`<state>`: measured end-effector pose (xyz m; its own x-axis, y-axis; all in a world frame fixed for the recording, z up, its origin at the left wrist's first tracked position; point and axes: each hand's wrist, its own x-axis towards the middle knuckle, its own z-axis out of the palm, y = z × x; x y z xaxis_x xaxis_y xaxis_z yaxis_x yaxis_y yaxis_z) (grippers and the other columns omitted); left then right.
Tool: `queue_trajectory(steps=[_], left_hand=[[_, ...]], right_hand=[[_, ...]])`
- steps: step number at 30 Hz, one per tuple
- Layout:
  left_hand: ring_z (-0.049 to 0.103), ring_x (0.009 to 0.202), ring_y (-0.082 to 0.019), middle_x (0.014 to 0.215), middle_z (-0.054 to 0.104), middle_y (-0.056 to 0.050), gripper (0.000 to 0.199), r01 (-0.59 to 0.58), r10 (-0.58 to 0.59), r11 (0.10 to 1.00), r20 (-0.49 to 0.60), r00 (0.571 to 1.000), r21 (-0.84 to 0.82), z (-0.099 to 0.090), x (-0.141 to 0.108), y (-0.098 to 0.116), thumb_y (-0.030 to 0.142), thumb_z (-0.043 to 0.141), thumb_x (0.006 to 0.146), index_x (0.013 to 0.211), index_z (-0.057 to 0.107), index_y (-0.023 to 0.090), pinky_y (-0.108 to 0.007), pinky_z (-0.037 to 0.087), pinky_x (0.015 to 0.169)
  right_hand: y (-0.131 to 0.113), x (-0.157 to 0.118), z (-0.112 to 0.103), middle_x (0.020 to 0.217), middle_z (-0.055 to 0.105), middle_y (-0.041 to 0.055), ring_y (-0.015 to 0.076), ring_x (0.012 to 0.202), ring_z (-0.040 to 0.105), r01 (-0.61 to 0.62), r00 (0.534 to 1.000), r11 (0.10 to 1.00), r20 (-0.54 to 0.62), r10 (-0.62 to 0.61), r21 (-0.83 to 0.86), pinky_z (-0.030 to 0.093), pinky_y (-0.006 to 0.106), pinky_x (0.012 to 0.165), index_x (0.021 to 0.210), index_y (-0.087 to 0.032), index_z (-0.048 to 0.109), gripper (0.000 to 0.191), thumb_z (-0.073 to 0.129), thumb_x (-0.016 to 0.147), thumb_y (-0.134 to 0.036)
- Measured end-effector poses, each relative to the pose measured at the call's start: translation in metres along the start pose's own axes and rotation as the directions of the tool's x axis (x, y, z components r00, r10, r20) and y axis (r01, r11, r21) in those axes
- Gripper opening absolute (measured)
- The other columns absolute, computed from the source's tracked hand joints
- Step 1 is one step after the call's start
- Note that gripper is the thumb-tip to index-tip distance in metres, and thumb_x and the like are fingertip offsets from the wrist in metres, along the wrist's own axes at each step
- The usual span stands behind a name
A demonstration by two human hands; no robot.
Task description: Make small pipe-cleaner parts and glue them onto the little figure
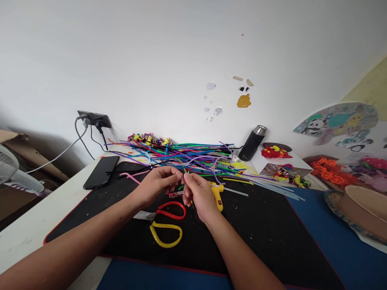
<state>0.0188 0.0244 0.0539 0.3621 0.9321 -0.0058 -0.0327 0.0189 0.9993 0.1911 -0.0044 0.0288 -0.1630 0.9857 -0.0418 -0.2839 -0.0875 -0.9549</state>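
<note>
Fingers of my left hand (159,181): thumb and forefinger close together at the tips, the others curled beneath; whether they pinch anything I cannot tell.
Fingers of my right hand (202,197): thumb pressed over the curled forefinger, pinching what looks like a thin greenish stem (185,170).
Greenish stem: between my two sets of fingertips, a short end poking up, raised above the middle of the far edge of the black mat (256,233); the rest is hidden by my fingers.
Grip: I judge a short pinch best, right beside the point being worked, since so fine a stem probably bends and slips if held far from it.
Pressure: firm but light, I would say; too hard a squeeze could flatten the fuzz, if it has any.
Wrists: best kept low and level, with both sets of tips near each other so the piece stays in sight.
Scissors (150,216): on the mat between my forearms, red and yellow loops turned towards its right edge, blades partly behind my left arm.
Yellow glue gun (217,189): behind my right hand, near the far edge; worth keeping knuckles off its nozzle, in case it is hot.
Coloured stems (181,155): heaped along the mat's far edge.
Black phone (102,172): over the far left corner.
</note>
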Motion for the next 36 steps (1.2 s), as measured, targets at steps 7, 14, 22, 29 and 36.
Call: queue_trajectory(steps=[7, 14, 22, 29, 36], left_hand=[[0.052, 0.057, -0.011, 0.069, 0.064, 0.001, 0.042, -0.026, 0.026, 0.999, -0.013, 1.000, 0.034, -0.003, -0.001, 0.002, 0.056, 0.086, 0.078, 0.083, 0.072, 0.017, -0.024, 0.039, 0.055], [0.049, 0.052, -0.012, 0.060, 0.060, 0.002, 0.043, 0.050, -0.031, 0.953, -0.065, 0.997, 0.299, -0.032, 0.005, 0.024, 0.060, 0.082, 0.077, 0.081, 0.071, 0.018, -0.022, 0.037, 0.050], [0.062, 0.065, -0.020, 0.070, 0.074, -0.003, 0.037, 0.122, -0.126, 0.803, -0.034, 0.991, 0.584, -0.063, -0.008, -0.013, 0.057, 0.082, 0.069, 0.073, 0.079, 0.020, -0.027, 0.044, 0.061], [0.068, 0.072, -0.025, 0.076, 0.078, -0.004, 0.033, 0.196, -0.165, 0.694, -0.112, 0.980, 0.693, -0.079, -0.027, -0.039, 0.055, 0.074, 0.074, 0.078, 0.080, 0.023, -0.030, 0.044, 0.065], [0.064, 0.066, -0.023, 0.074, 0.075, -0.003, 0.029, 0.175, -0.109, 0.512, -0.139, 0.984, 0.841, -0.081, -0.031, -0.037, 0.052, 0.068, 0.082, 0.080, 0.079, 0.026, -0.030, 0.035, 0.058]], right_hand=[[0.001, 0.000, 0.002, 0.052, 0.051, -0.0088, 0.0093, 0.038, 0.051, -0.032, 0.999, 0.999, 0.018, 0.032, -0.007, 0.033, 0.019, 0.036, 0.082, -0.020, 0.061, 0.045, 0.075, 0.085, -0.063], [-0.001, -0.002, 0.002, 0.051, 0.051, -0.0090, 0.0089, 0.038, 0.050, -0.028, 0.999, 0.999, 0.024, 0.029, -0.039, 0.033, 0.019, 0.036, 0.084, -0.020, 0.062, 0.037, 0.074, 0.087, -0.054], [-0.004, -0.002, 0.001, 0.052, 0.051, -0.0087, 0.0089, 0.038, 0.050, -0.006, 1.000, 0.998, -0.015, 0.005, -0.066, 0.033, 0.019, 0.037, 0.084, -0.020, 0.063, 0.037, 0.074, 0.088, -0.056], [0.004, -0.004, 0.004, 0.051, 0.051, -0.0084, 0.0102, 0.039, 0.050, 0.009, 1.000, 0.988, 0.027, -0.004, -0.157, 0.036, 0.021, 0.039, 0.084, -0.021, 0.062, 0.037, 0.070, 0.091, -0.056], [0.010, -0.006, 0.006, 0.053, 0.052, -0.0075, 0.0116, 0.041, 0.052, 0.005, 0.999, 0.961, 0.040, 0.006, -0.276, 0.038, 0.022, 0.041, 0.084, -0.022, 0.061, 0.035, 0.068, 0.093, -0.055]])
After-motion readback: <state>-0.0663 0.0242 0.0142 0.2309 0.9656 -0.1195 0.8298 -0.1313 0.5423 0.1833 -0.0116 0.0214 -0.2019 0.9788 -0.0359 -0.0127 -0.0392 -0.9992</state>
